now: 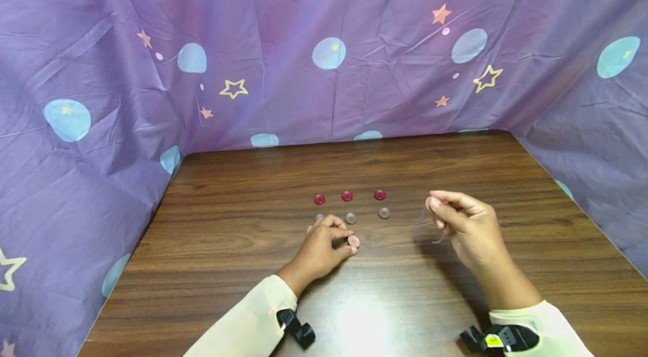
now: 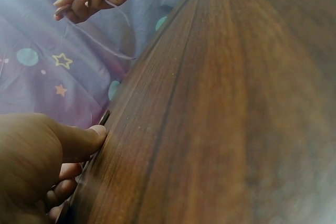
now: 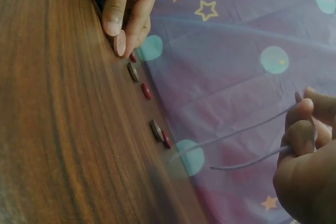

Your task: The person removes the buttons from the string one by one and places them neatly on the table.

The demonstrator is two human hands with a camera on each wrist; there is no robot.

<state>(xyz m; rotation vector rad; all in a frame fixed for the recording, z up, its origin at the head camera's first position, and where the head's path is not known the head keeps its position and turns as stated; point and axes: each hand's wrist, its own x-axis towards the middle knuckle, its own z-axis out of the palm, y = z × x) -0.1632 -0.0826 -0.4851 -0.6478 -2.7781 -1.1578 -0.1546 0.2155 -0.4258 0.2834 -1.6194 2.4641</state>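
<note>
My left hand (image 1: 324, 244) pinches a pink button (image 1: 353, 242) by its edge, between thumb and a finger, at the tabletop. In the right wrist view that pink button (image 3: 120, 43) shows its holes. Raised above the table at the right, my right hand (image 1: 468, 227) pinches another pink button (image 1: 430, 203) between thumb and forefinger. A thin lavender string (image 3: 236, 129) runs from those fingers, with two loose lengths hanging down. Whether it passes through the button cannot be made out.
Three dark red buttons, one of them the middle red button (image 1: 346, 195), form a row behind the left hand. Nearer lie grey-brown buttons, such as the right grey button (image 1: 384, 213); the leftmost is partly hidden by the hand. A purple patterned cloth (image 1: 283, 25) surrounds the wooden table (image 1: 228, 188).
</note>
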